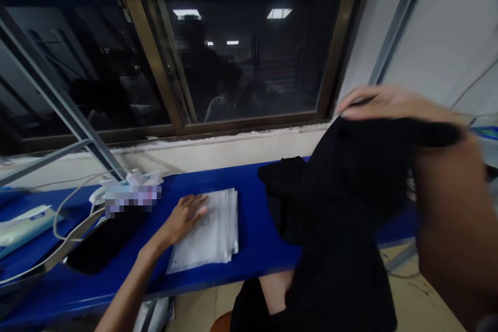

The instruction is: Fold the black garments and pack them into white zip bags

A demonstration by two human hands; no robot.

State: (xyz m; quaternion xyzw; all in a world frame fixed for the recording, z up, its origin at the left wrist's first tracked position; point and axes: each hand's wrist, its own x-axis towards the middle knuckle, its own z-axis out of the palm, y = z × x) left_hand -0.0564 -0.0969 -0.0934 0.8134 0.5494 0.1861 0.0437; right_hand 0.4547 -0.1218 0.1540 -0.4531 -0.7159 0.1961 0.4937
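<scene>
Head: right hand [392, 102] pinches black cloth [346, 181], hanging lengthwise; left hand [187, 219] spread on packets [213, 236].

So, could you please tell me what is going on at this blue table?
The person's right hand holds up a piece of black cloth, gripped in the fingers, and it hangs down past the table's edge. The left hand lies on a stack of clear plastic bags on the blue table.

head-worn camera, facing forward and down, hands close, window [252, 62] beyond table [257, 218]
</scene>
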